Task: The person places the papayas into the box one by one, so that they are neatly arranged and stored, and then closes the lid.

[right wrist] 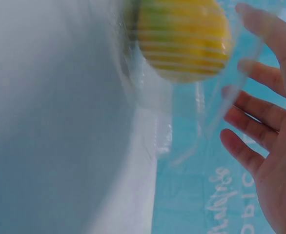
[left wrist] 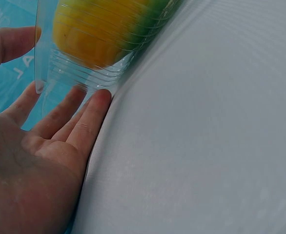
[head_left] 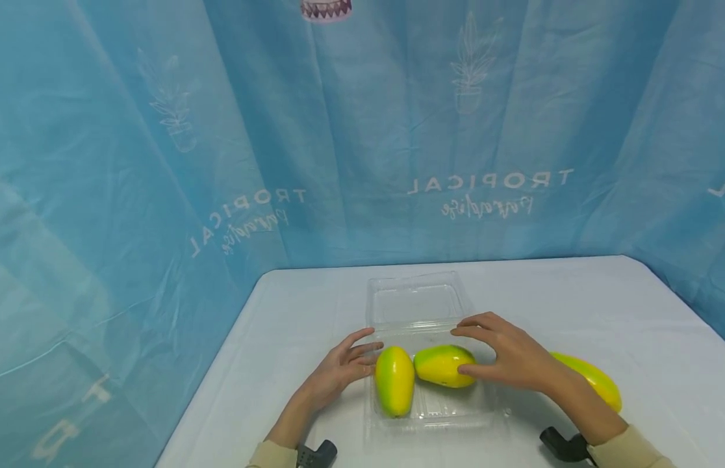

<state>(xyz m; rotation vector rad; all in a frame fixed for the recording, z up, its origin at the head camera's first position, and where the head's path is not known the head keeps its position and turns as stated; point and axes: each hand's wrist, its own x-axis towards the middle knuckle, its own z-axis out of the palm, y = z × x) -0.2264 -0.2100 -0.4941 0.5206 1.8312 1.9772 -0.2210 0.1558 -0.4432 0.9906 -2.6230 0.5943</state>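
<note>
Two yellow-green mangoes are in a clear plastic clamshell box whose lid (head_left: 418, 302) lies folded back, away from me. The left mango (head_left: 394, 381) points lengthwise toward me; the right mango (head_left: 441, 365) lies crosswise beside it. My left hand (head_left: 333, 374) is at the box's left side, its fingers spread and its fingertips right at the ribbed clear wall (left wrist: 67, 68). Over the right side reaches my right hand (head_left: 508, 354), fingers loosely bent and apart, the thumb overlapping the end of the right mango in the head view. In the right wrist view, the ribbed wall partly veils that mango (right wrist: 184, 41).
A third mango (head_left: 590, 380) lies on the white-covered table (head_left: 316, 299) right of the box, partly hidden behind my right forearm. Blue printed curtains (head_left: 362, 143) hang at the back and both sides, close to the table's edges. Each wrist wears a black camera mount (head_left: 564, 445).
</note>
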